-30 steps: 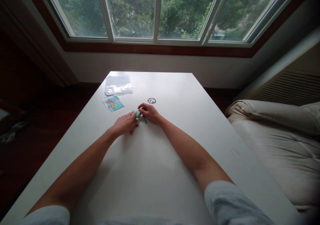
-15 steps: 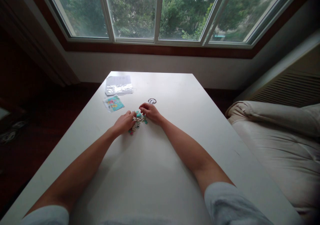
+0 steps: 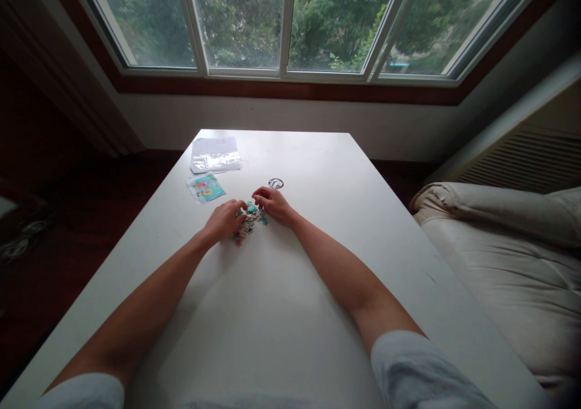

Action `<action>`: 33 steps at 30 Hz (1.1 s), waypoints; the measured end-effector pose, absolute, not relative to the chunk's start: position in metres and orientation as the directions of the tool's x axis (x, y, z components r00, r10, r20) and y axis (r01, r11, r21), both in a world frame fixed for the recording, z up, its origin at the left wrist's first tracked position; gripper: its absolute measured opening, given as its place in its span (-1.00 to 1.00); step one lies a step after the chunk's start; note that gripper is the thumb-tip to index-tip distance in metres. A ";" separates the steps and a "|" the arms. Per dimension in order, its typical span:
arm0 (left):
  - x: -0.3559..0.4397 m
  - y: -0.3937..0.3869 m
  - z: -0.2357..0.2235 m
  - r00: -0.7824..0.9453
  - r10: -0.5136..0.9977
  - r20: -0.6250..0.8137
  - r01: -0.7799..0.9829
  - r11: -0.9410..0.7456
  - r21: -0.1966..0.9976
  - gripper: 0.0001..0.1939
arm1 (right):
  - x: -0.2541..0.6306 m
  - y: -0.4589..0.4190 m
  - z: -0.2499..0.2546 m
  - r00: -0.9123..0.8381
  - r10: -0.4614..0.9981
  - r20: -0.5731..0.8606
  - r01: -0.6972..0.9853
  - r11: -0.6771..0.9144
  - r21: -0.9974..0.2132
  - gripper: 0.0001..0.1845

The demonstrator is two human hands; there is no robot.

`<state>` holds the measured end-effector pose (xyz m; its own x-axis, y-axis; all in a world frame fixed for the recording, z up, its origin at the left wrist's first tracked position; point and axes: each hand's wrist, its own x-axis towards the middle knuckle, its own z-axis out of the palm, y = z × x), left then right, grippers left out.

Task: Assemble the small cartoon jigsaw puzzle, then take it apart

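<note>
A small heap of puzzle pieces (image 3: 249, 221), white, teal and a little pink, lies on the white table between my two hands. My left hand (image 3: 224, 218) rests against the heap's left side, its fingers curved with a gap between thumb and forefinger. On the upper right side of the heap is my right hand (image 3: 273, 205), with its fingers curled in and the tips close together. Whatever those tips hold, if anything, is too small to make out. Beyond the left hand lies a colourful picture card (image 3: 207, 187) in teal, yellow and pink.
A clear plastic sleeve with papers (image 3: 215, 155) lies at the far left of the white table (image 3: 272, 312). Just past my right hand is a round dark-rimmed item (image 3: 275, 184). A cushioned beige seat (image 3: 503, 258) stands along the right, and a window (image 3: 245, 28) is ahead.
My left hand has drawn back slightly to the left, its thumb and forefinger parting and showing more of the heap. My right hand stays nearly still.
</note>
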<state>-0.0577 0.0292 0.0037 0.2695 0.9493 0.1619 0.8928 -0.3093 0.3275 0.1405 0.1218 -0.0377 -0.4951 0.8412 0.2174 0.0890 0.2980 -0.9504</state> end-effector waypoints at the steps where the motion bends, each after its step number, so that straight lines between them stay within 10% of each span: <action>1: -0.058 0.030 0.003 0.263 0.950 0.169 0.889 -0.307 0.339 -0.80 | 0.141 0.122 -0.037 -0.494 0.843 0.213 0.092 0.295 -0.951 -0.72; 33: -0.058 0.035 -0.003 0.204 0.972 0.115 0.802 -0.233 0.551 -0.70 | 0.141 0.126 -0.042 -0.506 0.824 0.253 0.081 0.337 -0.938 -0.71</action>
